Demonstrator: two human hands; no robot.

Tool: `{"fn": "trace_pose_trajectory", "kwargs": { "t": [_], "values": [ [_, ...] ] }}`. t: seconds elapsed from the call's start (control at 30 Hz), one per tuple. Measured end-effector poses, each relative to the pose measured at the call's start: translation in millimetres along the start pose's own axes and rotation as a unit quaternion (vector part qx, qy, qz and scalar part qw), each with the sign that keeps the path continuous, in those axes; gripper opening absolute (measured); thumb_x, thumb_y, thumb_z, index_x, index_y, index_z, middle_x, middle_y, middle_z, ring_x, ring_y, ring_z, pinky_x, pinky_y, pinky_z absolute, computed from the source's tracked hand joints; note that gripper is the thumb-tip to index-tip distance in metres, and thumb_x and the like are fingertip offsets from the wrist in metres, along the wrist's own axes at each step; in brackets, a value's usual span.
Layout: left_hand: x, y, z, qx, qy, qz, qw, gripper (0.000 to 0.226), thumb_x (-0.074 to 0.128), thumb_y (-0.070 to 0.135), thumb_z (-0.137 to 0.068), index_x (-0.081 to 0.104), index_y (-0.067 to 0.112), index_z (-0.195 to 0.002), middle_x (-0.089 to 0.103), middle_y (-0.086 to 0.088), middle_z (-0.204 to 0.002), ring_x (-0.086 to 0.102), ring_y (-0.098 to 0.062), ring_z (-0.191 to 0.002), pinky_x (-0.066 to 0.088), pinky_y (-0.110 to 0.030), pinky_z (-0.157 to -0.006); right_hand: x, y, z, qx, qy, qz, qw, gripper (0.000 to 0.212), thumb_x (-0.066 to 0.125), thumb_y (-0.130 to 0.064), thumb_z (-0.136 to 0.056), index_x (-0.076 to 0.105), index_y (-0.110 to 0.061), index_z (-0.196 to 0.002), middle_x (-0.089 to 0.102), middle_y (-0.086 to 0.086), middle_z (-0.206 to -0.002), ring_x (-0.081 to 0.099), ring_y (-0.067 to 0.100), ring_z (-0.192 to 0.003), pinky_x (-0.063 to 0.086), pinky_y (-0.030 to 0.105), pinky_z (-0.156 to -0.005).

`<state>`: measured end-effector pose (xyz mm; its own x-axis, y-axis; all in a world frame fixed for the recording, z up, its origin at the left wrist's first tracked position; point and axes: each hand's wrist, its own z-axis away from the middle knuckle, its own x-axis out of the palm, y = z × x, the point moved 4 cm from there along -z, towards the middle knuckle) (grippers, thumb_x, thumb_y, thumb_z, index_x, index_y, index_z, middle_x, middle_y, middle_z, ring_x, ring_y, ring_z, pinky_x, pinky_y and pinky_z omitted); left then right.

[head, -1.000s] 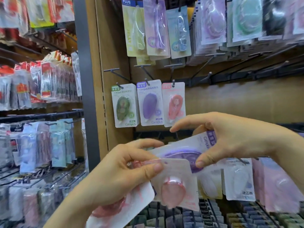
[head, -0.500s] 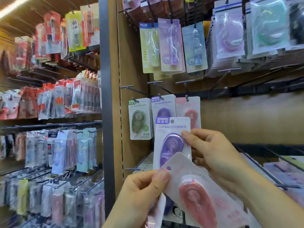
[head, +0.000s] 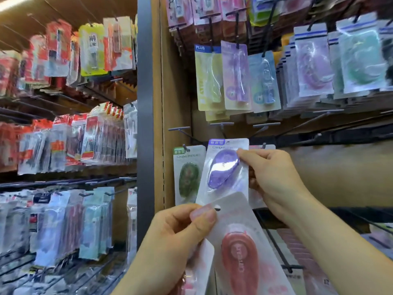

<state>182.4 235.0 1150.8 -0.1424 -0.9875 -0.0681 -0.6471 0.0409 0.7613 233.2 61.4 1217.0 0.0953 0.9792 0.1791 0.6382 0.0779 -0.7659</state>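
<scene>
In the centre of the frame the right hand [head: 274, 179] pinches the purple correction-tape pack [head: 223, 169] by its right edge, thumb on the front near the top of the blister and the other fingers curled behind the card. The pack stands nearly upright, tilted a little to the right, in front of the wooden back panel [head: 329, 173]. Its top edge lies level with the peg row, and it covers whatever hangs on the peg behind it.

Just left of it a green pack [head: 188, 179] hangs on its own peg, partly overlapped by the purple one. A sliver of a pink pack [head: 262, 146] shows above the right hand's knuckles.

In the lower centre the left hand [head: 176, 235] grips the red correction-tape pack [head: 240, 258], thumb pressed on the front of the card just beside its hang hole. This pack slants down toward the lower right, and its top corner overlaps the bottom of the purple pack. The edge of another white card [head: 201, 267] shows under the left hand's fingers, blurred.

Higher up, in the upper centre, a yellow PLUS pack [head: 207, 81], a lilac pack [head: 236, 75] and a pale blue pack [head: 263, 81] hang side by side. A grey upright post [head: 145, 103] divides this bay from the racks of blurred packets filling the left of the frame.
</scene>
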Motion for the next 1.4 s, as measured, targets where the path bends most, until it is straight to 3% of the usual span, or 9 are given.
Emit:
{"fn": "trace_pose_trajectory", "kwargs": {
  "t": [0.2,0.5,0.63,0.77,0.9,1.03,1.2,1.33,1.4],
  "values": [
    [-7.9,-1.7,-14.0,0.032,-0.020,0.002,0.999,0.049,0.076,0.040,-0.064,0.069,-0.004,-0.082,0.034,0.000,-0.044,0.027,-0.006,-0.037,0.022,-0.012,-0.039,3.1,-7.9,-9.0,-0.019,0.032,0.024,0.999,0.023,0.064,-0.016,-0.093,0.074,-0.004,-0.076,0.069,0.009,-0.058,0.063,0.015,-0.044,0.046,0.024,-0.042],
    [-18.8,-1.6,-28.1,0.061,-0.033,-0.007,0.998,0.028,0.078,0.046,-0.073,0.079,0.022,-0.088,0.039,-0.010,-0.046,0.031,-0.010,-0.041,0.027,-0.014,-0.044,7.0,-8.9,-13.4,-0.035,0.030,0.074,0.996,0.027,0.064,-0.015,-0.093,0.071,0.010,-0.083,0.070,0.017,-0.065,0.065,0.022,-0.050,0.051,0.034,-0.051],
    [-22.6,-9.8,-33.5,0.067,-0.048,-0.011,0.996,0.047,0.074,0.056,-0.066,0.077,0.017,-0.093,0.061,-0.036,-0.078,0.051,-0.024,-0.073,0.038,-0.040,-0.069,7.1,-7.8,-12.1,-0.023,0.032,0.096,0.995,0.027,0.064,-0.019,-0.093,0.073,0.004,-0.085,0.074,0.018,-0.076,0.073,0.030,-0.066,0.059,0.048,-0.067],
    [-24.7,-7.2,-34.9,0.060,-0.033,-0.041,0.997,0.030,0.073,0.047,-0.080,0.077,0.017,-0.079,0.058,-0.005,-0.062,0.049,-0.013,-0.059,0.038,-0.021,-0.054,7.2,-0.7,-16.3,0.015,0.030,0.106,0.994,0.025,0.062,-0.024,-0.095,0.072,-0.003,-0.084,0.072,0.006,-0.062,0.071,0.018,-0.055,0.057,0.032,-0.056],
    [-25.5,-9.2,-37.5,0.035,-0.031,-0.091,0.995,0.027,0.062,0.038,-0.087,0.077,0.017,-0.082,0.066,-0.007,-0.065,0.053,-0.010,-0.057,0.042,-0.022,-0.053,5.7,3.3,-20.5,0.014,0.038,0.156,0.987,0.025,0.062,-0.024,-0.095,0.072,-0.005,-0.081,0.068,-0.001,-0.054,0.064,0.009,-0.045,0.039,0.019,-0.041],
    [-25.0,-19.4,-43.5,0.036,-0.030,-0.192,0.980,0.035,0.056,0.036,-0.095,0.068,0.007,-0.081,0.053,-0.002,-0.063,0.044,-0.013,-0.059,0.035,-0.027,-0.056,0.7,6.8,-27.6,-0.019,0.058,0.279,0.958,0.030,0.061,-0.037,-0.094,0.072,-0.017,-0.074,0.073,0.000,-0.072,0.071,0.018,-0.070,0.051,0.028,-0.060],
    [-23.9,-17.7,-42.7,0.030,-0.026,-0.207,0.977,0.035,0.056,0.031,-0.096,0.059,0.013,-0.066,0.044,0.008,-0.054,0.037,-0.010,-0.051,0.031,-0.020,-0.048,-2.7,7.5,-27.8,-0.078,0.078,0.417,0.902,0.044,0.058,-0.052,-0.092,0.072,-0.017,-0.070,0.071,-0.001,-0.067,0.069,0.017,-0.064,0.060,0.039,-0.066],
    [-23.7,-17.3,-43.0,0.018,-0.052,-0.162,0.985,0.038,0.057,0.037,-0.096,0.065,0.002,-0.084,0.059,-0.022,-0.071,0.051,-0.016,-0.065,0.040,-0.030,-0.063,-8.9,-4.8,-9.5,-0.141,0.108,0.536,0.825,0.062,0.045,-0.061,-0.093,0.062,-0.014,-0.057,0.064,0.002,-0.057,0.063,0.021,-0.059,0.053,0.035,-0.061],
    [-24.5,-16.2,-43.6,0.013,-0.040,-0.110,0.993,0.037,0.061,0.037,-0.095,0.068,0.001,-0.089,0.063,-0.022,-0.077,0.054,-0.020,-0.071,0.042,-0.034,-0.068,-12.6,-8.8,10.5,-0.152,0.056,0.490,0.857,0.064,0.046,-0.065,-0.089,0.061,-0.011,-0.058,0.061,0.005,-0.053,0.059,0.022,-0.055,0.047,0.033,-0.055]
  ]
}}
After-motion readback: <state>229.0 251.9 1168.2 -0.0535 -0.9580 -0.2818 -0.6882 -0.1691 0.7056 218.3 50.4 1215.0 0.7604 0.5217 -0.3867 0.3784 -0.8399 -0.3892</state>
